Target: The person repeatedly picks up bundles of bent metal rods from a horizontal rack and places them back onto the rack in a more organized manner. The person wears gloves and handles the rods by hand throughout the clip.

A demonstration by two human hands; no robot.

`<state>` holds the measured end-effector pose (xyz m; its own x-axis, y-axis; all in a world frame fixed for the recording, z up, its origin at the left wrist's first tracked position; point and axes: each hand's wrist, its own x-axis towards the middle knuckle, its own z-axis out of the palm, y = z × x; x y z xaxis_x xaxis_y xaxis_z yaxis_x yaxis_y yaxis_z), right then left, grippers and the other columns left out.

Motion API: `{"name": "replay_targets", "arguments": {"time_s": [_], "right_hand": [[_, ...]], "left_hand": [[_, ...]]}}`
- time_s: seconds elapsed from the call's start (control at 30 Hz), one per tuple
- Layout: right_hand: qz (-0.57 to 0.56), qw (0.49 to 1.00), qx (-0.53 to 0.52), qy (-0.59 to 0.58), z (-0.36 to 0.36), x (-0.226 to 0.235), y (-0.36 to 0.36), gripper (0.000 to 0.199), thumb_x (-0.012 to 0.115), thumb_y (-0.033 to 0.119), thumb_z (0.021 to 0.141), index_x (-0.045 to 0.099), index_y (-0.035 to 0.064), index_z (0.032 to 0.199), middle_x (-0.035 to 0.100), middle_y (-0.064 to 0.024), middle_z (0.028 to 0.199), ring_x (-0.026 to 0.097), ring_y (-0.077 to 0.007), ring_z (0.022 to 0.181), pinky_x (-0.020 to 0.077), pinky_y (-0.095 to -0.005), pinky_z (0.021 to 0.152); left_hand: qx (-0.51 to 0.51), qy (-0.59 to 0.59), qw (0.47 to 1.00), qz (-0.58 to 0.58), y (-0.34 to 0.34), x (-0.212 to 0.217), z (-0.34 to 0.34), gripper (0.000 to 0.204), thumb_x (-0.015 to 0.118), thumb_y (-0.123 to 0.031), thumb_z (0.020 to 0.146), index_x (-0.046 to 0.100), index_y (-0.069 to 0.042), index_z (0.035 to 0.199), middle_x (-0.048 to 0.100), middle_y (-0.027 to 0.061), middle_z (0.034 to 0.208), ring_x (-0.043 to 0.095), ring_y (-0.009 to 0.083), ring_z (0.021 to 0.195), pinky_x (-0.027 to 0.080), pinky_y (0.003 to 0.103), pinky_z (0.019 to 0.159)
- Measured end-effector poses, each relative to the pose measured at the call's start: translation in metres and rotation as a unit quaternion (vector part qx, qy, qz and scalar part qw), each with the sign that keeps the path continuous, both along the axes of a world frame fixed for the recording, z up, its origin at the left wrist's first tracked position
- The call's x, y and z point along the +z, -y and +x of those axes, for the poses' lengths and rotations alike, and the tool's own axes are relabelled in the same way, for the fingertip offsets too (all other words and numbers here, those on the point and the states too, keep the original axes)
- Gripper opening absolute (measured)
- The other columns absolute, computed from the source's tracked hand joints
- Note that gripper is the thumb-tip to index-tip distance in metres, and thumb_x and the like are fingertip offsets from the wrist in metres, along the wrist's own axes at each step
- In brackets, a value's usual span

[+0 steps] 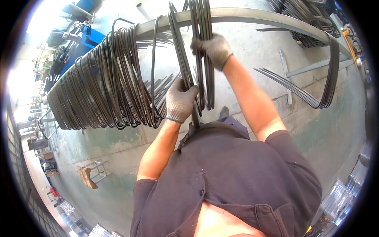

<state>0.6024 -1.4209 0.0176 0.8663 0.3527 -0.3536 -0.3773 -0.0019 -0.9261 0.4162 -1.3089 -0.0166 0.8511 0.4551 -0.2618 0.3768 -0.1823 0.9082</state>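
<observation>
My left hand [182,100], in a grey knit glove, is closed around a narrow bundle of dark metal rods [178,47] close in front of my body. Farther up and to the right, my gloved right hand [215,51] grips a second bundle of dark metal rods [208,85]. Both bundles hang lengthwise side by side, passing in front of a grey metal rail [244,15]. My fingers partly hide the rods. Just left of my left hand hangs a dense row of bent metal rods [98,83] on the same rail.
At the rail's right end hangs a group of bent rods [331,71], their ends pointing left. More rods [308,19] are piled at the far right. A blue machine [85,43] stands at the far left. On the floor behind is a small stool [89,175].
</observation>
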Motion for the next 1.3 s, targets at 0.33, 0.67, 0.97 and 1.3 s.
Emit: {"name": "replay_targets", "arguments": {"time_s": [0.33, 0.67, 0.97, 1.3], "right_hand": [[0.015, 0.996, 0.08, -0.024, 0.0, -0.015, 0.038, 0.037, 0.084, 0.027, 0.105, 0.079, -0.0024, 0.126, 0.085, -0.0148, 0.115, 0.081, -0.0223, 0.097, 0.066, -0.0378, 0.093], [0.045, 0.998, 0.032, 0.011, -0.04, -0.027, 0.054, 0.031, 0.092, 0.013, 0.096, 0.078, -0.0026, 0.118, 0.082, -0.0115, 0.098, 0.079, -0.02, 0.087, 0.0651, -0.034, 0.079], [0.068, 0.998, 0.011, -0.008, -0.034, -0.038, 0.062, 0.026, 0.086, 0.001, 0.096, 0.077, -0.0048, 0.12, 0.082, -0.0119, 0.102, 0.081, -0.0224, 0.087, 0.0692, -0.0372, 0.079], [0.022, 0.998, -0.049, 0.012, -0.028, -0.043, 0.093, 0.033, 0.09, 0.005, 0.093, 0.075, -0.0065, 0.121, 0.08, -0.012, 0.096, 0.079, -0.0204, 0.079, 0.0654, -0.0337, 0.07]], "left_hand": [[0.008, -0.013, 0.994, -0.107, -0.036, -0.011, -0.026, 0.017, 0.083, -0.006, 0.09, 0.068, -0.003, 0.098, 0.066, 0.0021, 0.081, 0.062, 0.0129, 0.067, 0.051, 0.03, 0.062], [-0.121, -0.041, 0.974, -0.186, 0.001, -0.006, 0.013, 0.032, 0.083, -0.005, 0.089, 0.068, 0.002, 0.117, 0.075, 0.0083, 0.091, 0.075, 0.0196, 0.077, 0.062, 0.036, 0.072], [-0.142, -0.045, 0.988, -0.051, 0.011, 0.001, 0.025, 0.032, 0.083, -0.009, 0.084, 0.074, 0.003, 0.112, 0.076, 0.0052, 0.091, 0.071, 0.0149, 0.078, 0.059, 0.033, 0.074], [-0.076, -0.034, 0.978, -0.192, 0.002, -0.027, 0.019, 0.041, 0.085, -0.007, 0.092, 0.069, 0.007, 0.126, 0.079, 0.0133, 0.104, 0.079, 0.0219, 0.086, 0.066, 0.036, 0.078]]}}
